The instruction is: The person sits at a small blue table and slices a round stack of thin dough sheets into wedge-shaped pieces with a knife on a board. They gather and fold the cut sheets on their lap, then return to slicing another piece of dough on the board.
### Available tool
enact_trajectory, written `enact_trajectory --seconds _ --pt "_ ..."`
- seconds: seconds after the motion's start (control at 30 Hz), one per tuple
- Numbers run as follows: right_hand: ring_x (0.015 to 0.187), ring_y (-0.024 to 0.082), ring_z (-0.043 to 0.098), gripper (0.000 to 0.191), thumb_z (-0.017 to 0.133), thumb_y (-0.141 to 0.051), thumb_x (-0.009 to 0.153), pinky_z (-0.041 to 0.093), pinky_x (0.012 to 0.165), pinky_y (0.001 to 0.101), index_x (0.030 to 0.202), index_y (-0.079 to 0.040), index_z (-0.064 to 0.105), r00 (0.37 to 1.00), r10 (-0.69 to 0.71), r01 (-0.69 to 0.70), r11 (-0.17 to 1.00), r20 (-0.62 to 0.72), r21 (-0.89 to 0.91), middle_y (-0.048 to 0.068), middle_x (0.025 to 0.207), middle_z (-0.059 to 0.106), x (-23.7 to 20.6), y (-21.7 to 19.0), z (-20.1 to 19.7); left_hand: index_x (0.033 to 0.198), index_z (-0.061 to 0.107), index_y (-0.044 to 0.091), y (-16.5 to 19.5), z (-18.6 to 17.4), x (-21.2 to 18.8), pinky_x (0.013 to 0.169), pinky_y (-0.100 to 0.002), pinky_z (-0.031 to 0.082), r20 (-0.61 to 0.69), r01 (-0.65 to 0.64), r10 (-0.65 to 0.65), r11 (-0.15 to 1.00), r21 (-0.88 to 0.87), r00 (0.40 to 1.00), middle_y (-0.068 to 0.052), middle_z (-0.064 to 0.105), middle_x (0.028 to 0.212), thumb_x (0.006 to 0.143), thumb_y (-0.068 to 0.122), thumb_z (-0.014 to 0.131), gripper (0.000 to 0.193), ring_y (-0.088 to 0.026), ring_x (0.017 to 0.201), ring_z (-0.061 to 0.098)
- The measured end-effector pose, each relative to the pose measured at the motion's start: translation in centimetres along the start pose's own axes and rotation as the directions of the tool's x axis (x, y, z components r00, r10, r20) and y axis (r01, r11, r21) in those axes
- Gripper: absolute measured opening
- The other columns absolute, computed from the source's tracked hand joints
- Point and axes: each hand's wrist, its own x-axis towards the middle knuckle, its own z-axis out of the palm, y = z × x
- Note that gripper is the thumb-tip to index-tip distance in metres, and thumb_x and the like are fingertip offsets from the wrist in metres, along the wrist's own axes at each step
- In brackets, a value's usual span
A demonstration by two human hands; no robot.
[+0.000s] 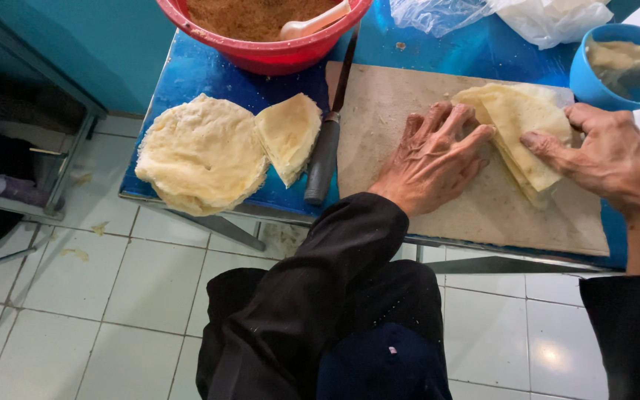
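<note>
A pale yellow thin pancake (521, 126), folded into a wedge, lies on a worn wooden board (475, 215). My left hand (432, 159) rests flat on the board with its fingertips on the wedge's left edge. My right hand (607, 159) presses a finger on the wedge's right edge. Neither hand grips anything. To the left, on the blue table (187, 74), sits a stack of round pancakes (200, 154) with one folded triangle (289, 135) beside it.
A dark-handled knife (325, 152) lies along the board's left edge. A red bowl of brown filling (261, 26) with a spoon stands at the back. A blue bowl of batter (616, 67) and a plastic bag (512, 15) are at the right. White tiled floor below.
</note>
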Motion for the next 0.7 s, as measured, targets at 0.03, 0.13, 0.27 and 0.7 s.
enact_trajectory --seconds 0.03,0.13,0.27,0.7 --pt "0.075 0.027 0.073 0.054 0.079 -0.047 0.097 0.057 0.070 0.0398 0.113 0.004 0.072 0.999 -0.044 0.042 0.998 -0.027 -0.039 0.021 0.087 0.074 -0.3 -0.2 0.0 0.126 0.059 0.019 0.0 0.0 0.0 0.093 -0.048 0.043 -0.007 -0.004 0.004 1.000 -0.001 1.000 -0.006 0.052 0.124 0.090 0.029 0.070 0.039 -0.026 0.126 0.049" --pt "0.085 0.030 0.070 0.057 0.083 -0.045 0.093 0.055 0.075 0.0416 0.122 0.002 0.071 0.989 -0.100 0.098 0.995 -0.107 -0.024 0.021 0.102 0.073 -0.9 -0.6 0.1 0.125 0.058 0.018 0.0 0.1 0.0 0.093 -0.047 0.043 -0.020 -0.009 0.008 1.000 -0.006 1.000 -0.006 0.052 0.124 0.092 0.031 0.071 0.038 -0.027 0.125 0.049" --pt "0.088 0.026 0.071 0.059 0.083 -0.039 0.090 0.057 0.076 0.0379 0.128 0.002 0.065 0.998 -0.025 0.037 0.977 -0.059 0.212 0.019 0.105 0.073 -1.4 -1.2 0.0 0.124 0.058 0.017 -0.1 0.4 -0.1 0.094 -0.048 0.043 -0.048 -0.025 0.025 1.000 -0.011 0.999 -0.006 0.052 0.124 0.090 0.031 0.072 0.039 -0.028 0.126 0.049" --pt "0.104 0.023 0.071 0.046 0.081 -0.004 0.092 0.060 0.088 0.0342 0.131 0.004 0.058 0.862 -0.317 0.423 0.879 -0.396 0.218 0.019 0.117 0.071 -5.4 -5.3 -2.8 0.152 0.049 0.003 6.7 -3.9 -6.4 0.112 -0.041 0.048 0.380 0.404 -0.308 0.019 -0.914 0.872 -0.014 0.061 0.144 0.109 0.042 0.054 0.058 -0.030 0.134 0.059"
